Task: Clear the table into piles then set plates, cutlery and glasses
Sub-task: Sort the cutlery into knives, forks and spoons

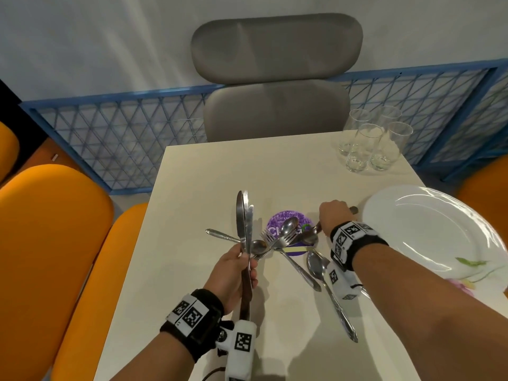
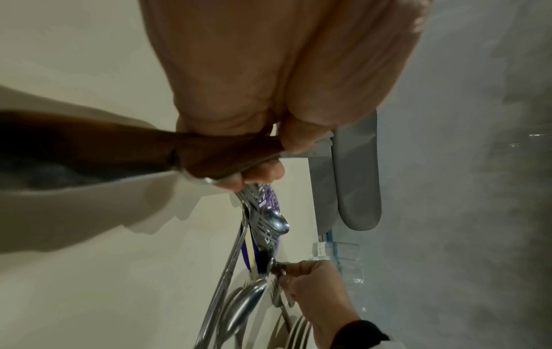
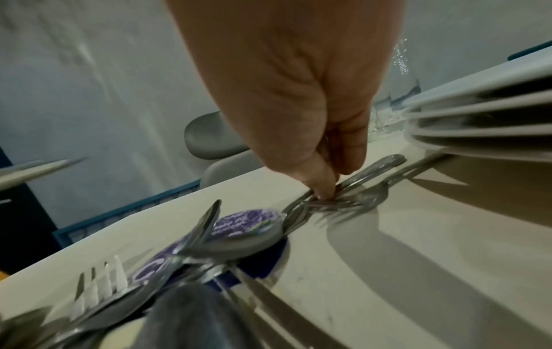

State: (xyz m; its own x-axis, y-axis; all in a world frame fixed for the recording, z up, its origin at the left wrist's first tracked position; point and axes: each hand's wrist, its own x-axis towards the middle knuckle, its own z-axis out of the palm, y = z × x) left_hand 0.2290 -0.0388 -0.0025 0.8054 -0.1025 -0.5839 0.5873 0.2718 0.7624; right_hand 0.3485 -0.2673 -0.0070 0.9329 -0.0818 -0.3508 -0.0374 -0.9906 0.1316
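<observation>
We see the left hand (image 1: pixel 236 270) curled round several knives (image 1: pixel 244 221), blades raised above the tabletop (image 1: pixel 192 188). The right hand (image 1: pixel 334 214) pinches a utensil handle, probably a fork (image 3: pixel 352 200), beside the plates (image 1: pixel 437 232). Loose spoons and forks (image 1: pixel 283 240) lie crossed over a purple coaster (image 1: pixel 277 220) between the hands. Four glasses (image 1: pixel 371 141) stand at the far right corner.
</observation>
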